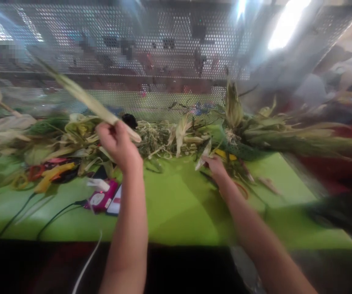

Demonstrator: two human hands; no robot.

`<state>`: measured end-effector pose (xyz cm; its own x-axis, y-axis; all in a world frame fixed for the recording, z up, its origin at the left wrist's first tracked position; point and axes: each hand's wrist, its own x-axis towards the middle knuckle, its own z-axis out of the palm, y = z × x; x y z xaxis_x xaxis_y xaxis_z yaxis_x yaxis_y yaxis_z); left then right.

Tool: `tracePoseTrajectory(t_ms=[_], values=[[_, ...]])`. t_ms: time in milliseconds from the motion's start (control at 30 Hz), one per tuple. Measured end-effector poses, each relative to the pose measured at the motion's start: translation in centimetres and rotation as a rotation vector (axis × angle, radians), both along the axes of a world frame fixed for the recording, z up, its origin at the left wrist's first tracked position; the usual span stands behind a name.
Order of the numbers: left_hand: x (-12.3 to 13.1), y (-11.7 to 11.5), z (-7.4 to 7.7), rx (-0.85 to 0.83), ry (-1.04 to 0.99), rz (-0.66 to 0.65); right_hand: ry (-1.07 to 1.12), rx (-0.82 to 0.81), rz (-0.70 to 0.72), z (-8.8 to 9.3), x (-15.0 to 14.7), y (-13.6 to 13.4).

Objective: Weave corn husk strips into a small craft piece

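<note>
My left hand [117, 149] is closed around a long pale-green corn husk [85, 98], raised above the table and slanting up to the left. A short stub of it sticks out to the right of my fist. Lower and to the right, my right hand [216, 166] pinches a small whitish husk piece [199, 164] close to the green tabletop [176, 196]. Behind both hands runs a heap of dried husk strips and shreds [154, 136]. An upright husk bundle [233, 106] stands beyond my right hand. Motion blurs much of the scene.
A yellow glue gun [53, 175] with a cable lies left, near orange-handled scissors [35, 172]. A magenta power strip [102, 198] and a phone [114, 203] sit beside my left forearm. Long husk stalks [301, 136] spread right. A perforated metal screen [163, 53] rises behind.
</note>
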<state>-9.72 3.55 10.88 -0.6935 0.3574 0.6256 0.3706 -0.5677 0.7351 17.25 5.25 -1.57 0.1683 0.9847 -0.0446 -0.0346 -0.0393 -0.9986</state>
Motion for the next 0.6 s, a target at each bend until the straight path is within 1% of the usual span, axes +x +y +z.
tracePoseTrajectory(t_ms=[33, 67, 133, 167, 200, 233, 267, 367, 400, 467, 500, 533, 600], values=[[0.2, 1.0, -0.1, -0.032, 0.039, 0.018, 0.011, -0.001, 0.025, 0.2, -0.2, -0.2], [0.6, 2.0, -0.5, -0.135, 0.084, -0.007, 0.022, 0.001, 0.051, 0.4, -0.4, -0.5], [2.0, 3.7, -1.9, -0.433, 0.182, -0.172, 0.037, 0.012, 0.106, 0.9, -0.7, -1.1], [2.9, 4.1, -2.8, -0.554, 0.216, -0.254, 0.042, 0.02, 0.132, 1.2, -0.8, -1.3], [3.9, 4.2, -3.7, -0.614, 0.247, -0.323, 0.044, 0.03, 0.156, 1.5, -0.9, -1.6], [4.9, 3.9, -4.7, -0.628, 0.254, -0.384, 0.044, 0.04, 0.175, 1.8, -0.9, -1.8], [5.9, 3.3, -5.5, -0.637, 0.246, -0.498, 0.043, 0.05, 0.189, 2.1, -0.9, -2.0], [8.9, 0.4, -7.5, -0.725, 0.099, -0.989, 0.035, 0.096, 0.208, 2.8, -1.1, -2.3], [9.8, -0.5, -8.0, -0.735, 0.048, -1.093, 0.033, 0.115, 0.214, 3.0, -1.1, -2.3], [11.2, -1.8, -8.9, -0.723, 0.009, -1.277, 0.026, 0.146, 0.22, 3.2, -1.3, -2.4], [11.7, -2.1, -9.2, -0.703, 0.002, -1.33, 0.017, 0.152, 0.222, 3.2, -1.4, -2.4], [12.1, -2.2, -9.6, -0.676, 0.0, -1.348, 0.002, 0.155, 0.225, 3.2, -1.5, -2.4], [12.5, -2.1, -10.2, -0.658, 0.022, -1.308, -0.034, 0.168, 0.228, 3.2, -1.7, -2.5]])
